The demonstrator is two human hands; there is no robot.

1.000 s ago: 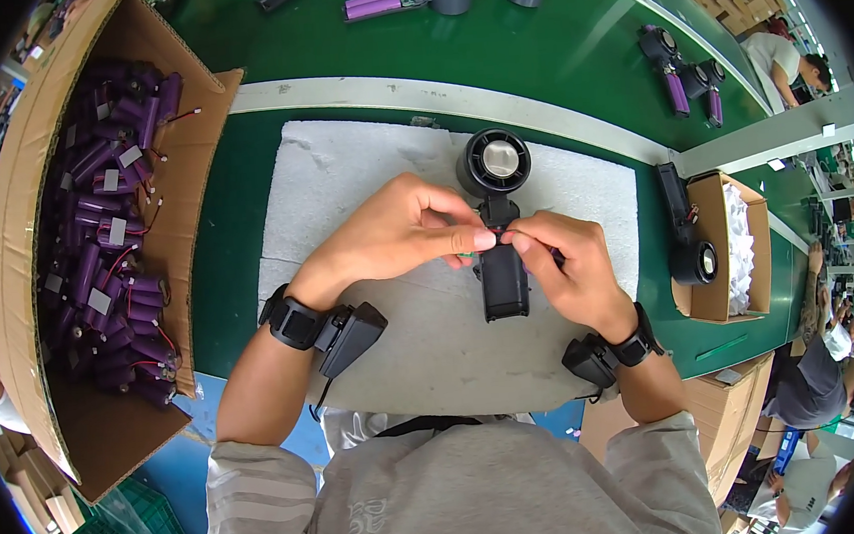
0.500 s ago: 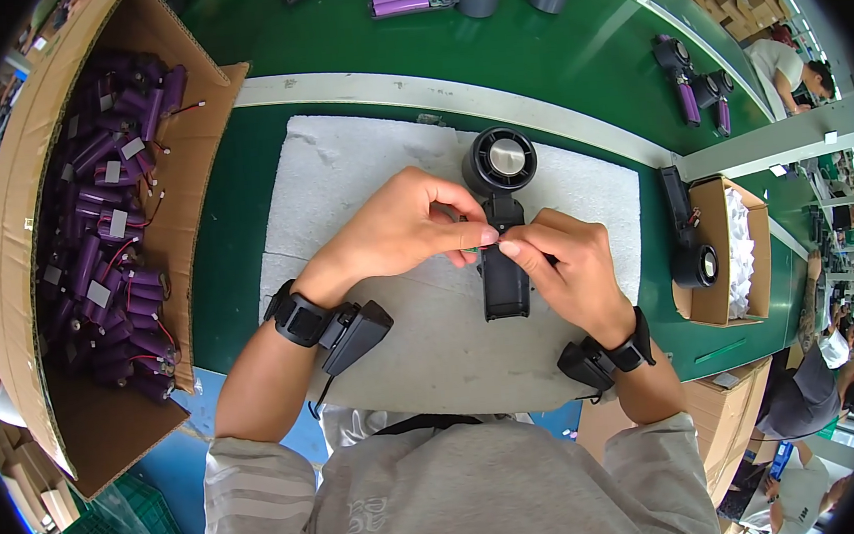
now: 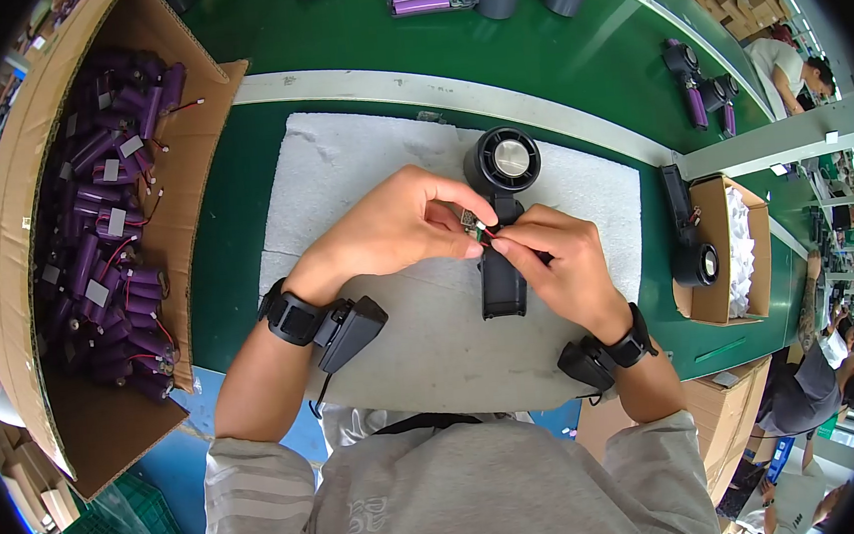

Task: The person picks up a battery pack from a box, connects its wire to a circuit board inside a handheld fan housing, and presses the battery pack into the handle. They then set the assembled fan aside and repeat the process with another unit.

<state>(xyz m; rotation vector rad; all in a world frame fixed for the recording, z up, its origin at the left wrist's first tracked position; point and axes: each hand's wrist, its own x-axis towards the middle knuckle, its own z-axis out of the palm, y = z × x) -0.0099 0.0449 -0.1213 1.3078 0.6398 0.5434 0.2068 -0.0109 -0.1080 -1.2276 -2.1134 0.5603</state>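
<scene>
A black handheld fan (image 3: 504, 286) with a round head lies on the white foam sheet (image 3: 339, 163), its handle an open shell pointing toward me. Over that handle my left hand (image 3: 394, 224) pinches a small circuit board (image 3: 470, 220) between thumb and fingers. A white connector piece shows at the board's edge. My right hand (image 3: 561, 251) is closed at the fingertips around thin red and dark wires (image 3: 488, 238) beside the board. Fingers partly cover the wire ends, so I cannot tell whether they are plugged in.
At my left stands a cardboard box (image 3: 209, 174) full of purple battery packs (image 3: 94, 243) with wires. To the right, a small carton (image 3: 758, 271) holds white pieces, with another black fan (image 3: 693, 264) against it. Fans with purple batteries (image 3: 426, 2) lie on the green conveyor beyond a pale rail (image 3: 382, 82).
My left fingers have opened up slightly, bringing the board and white connector into view. Both hands stay over the handle. The fans on the conveyor have shifted right.
</scene>
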